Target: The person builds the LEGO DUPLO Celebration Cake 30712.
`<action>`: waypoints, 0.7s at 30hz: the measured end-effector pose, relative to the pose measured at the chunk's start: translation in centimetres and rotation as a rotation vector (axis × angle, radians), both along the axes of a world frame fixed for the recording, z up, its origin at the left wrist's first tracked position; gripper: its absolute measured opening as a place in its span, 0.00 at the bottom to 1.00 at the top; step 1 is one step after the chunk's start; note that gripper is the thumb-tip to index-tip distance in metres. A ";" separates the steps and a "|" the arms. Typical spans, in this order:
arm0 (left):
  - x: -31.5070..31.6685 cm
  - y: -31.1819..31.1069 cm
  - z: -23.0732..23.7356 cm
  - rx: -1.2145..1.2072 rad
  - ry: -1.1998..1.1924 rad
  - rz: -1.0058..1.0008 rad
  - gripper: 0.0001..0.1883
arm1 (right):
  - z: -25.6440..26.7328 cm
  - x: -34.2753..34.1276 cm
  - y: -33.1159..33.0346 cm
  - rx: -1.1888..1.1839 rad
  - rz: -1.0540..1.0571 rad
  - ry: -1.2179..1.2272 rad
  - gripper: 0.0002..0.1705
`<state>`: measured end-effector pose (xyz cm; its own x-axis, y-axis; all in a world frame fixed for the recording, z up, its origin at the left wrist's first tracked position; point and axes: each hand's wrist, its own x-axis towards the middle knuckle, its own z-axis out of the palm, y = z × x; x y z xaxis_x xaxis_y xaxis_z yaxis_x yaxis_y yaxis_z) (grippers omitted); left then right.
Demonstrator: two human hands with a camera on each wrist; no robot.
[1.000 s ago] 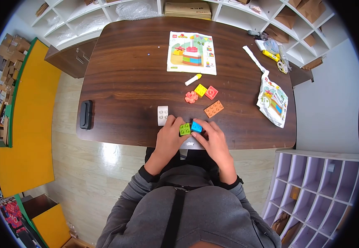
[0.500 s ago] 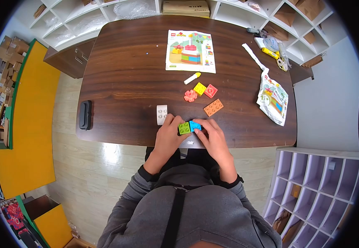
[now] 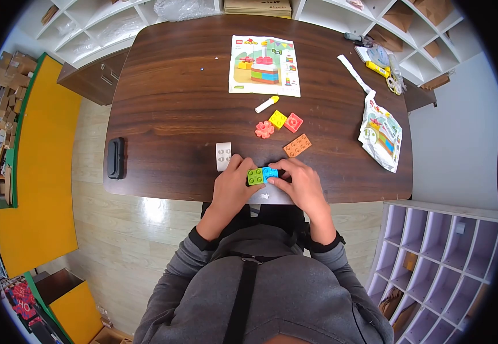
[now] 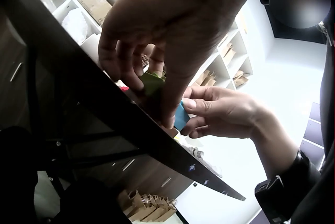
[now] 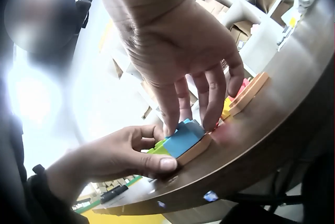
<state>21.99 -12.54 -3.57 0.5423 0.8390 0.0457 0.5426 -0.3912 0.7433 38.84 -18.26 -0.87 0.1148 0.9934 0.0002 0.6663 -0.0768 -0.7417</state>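
Well, the green Duplo brick [image 3: 255, 176] and blue Duplo brick [image 3: 269, 174] sit side by side atop an orange base brick [image 5: 194, 150] by the bench [image 3: 168, 114]'s near edge. Close together, the left hand [image 3: 230, 186] grips the green side and the right hand [image 3: 305, 186] pinches the blue. Uneven finger pressure could tilt a brick; a nearward push might tip everything off. The white brick [image 3: 223, 156] lies just left.

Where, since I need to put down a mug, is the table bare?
The widest bare patch lies between the black case and the white brick, up to the leaflet's left edge, bar two specks. Another lies between the orange brick and the white bag. Crowded: the middle, from the leaflet past the flower piece to the left hand and right hand.
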 end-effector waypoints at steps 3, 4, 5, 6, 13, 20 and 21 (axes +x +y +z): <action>0.1 0.1 0.5 0.056 0.057 -0.019 0.20 | 0.3 0.0 0.2 -0.071 0.005 -0.092 0.13; 0.3 0.2 0.7 0.107 0.103 -0.029 0.20 | 0.3 -0.1 0.3 -0.054 0.012 -0.161 0.13; 0.4 0.4 0.9 0.111 0.098 -0.033 0.20 | 0.3 -0.2 0.4 -0.034 0.020 -0.230 0.13; 0.5 0.6 1.1 0.131 0.126 -0.048 0.20 | 0.3 -0.3 0.5 -0.030 0.017 -0.234 0.13; 1.0 1.3 1.9 0.226 0.262 -0.092 0.22 | 0.9 -0.7 1.2 -0.075 0.013 -0.310 0.13; 0.5 0.8 0.9 0.223 0.168 -0.011 0.19 | 1.6 0.4 1.6 -0.131 0.027 -0.168 0.09; 0.5 0.8 0.8 0.224 0.157 -0.004 0.19 | 1.5 0.9 1.9 -0.121 0.021 -0.164 0.09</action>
<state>22.46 -11.78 -2.74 0.5606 0.8153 0.1453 0.6426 -0.5389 0.5446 39.70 -16.35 0.66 0.1023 0.9895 -0.1023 0.7795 -0.1436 -0.6097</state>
